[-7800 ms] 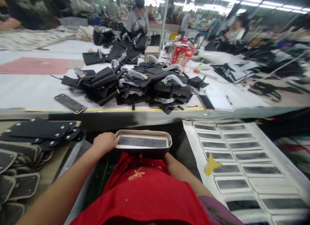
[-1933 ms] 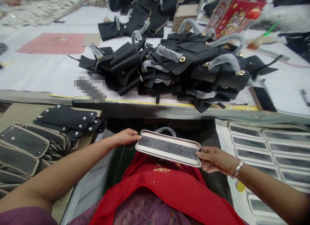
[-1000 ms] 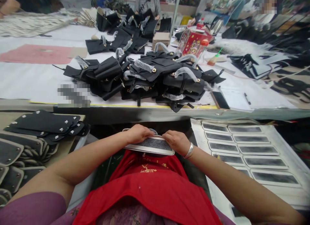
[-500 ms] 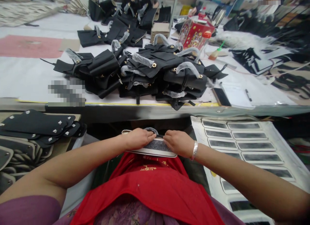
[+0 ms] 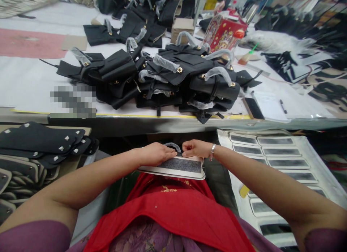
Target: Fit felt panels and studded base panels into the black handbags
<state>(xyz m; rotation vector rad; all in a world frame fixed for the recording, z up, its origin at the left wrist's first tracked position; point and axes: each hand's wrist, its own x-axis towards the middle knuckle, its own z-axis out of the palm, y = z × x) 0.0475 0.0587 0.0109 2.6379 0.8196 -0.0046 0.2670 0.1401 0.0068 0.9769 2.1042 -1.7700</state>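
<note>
On my lap, over the red apron [image 5: 165, 208], sits a handbag [image 5: 187, 167] with a cream-edged side and a grey felt-like panel facing me. Its clear-wrapped handle [image 5: 172, 146] curves up at the far side. My left hand [image 5: 155, 155] lies across the bag's upper left part, its fingers pressed along the top edge. My right hand [image 5: 196, 149] wears a bracelet and has its fingers curled in a pinch at the top edge, right of the handle. What lies beneath both hands' fingertips is hidden.
Black handbags [image 5: 168, 75] with wrapped handles pile up on the white table [image 5: 24, 82] ahead. Black panels [image 5: 40, 138] are stacked at left. A board [image 5: 245, 223] with rows of cream-edged panels lies at right. A phone [image 5: 253, 108] rests near the table edge.
My right hand has drawn slightly up and back, its fingers now curled tighter, uncovering the panel's right end. My left hand stays on the bag. The view has shifted slightly.
</note>
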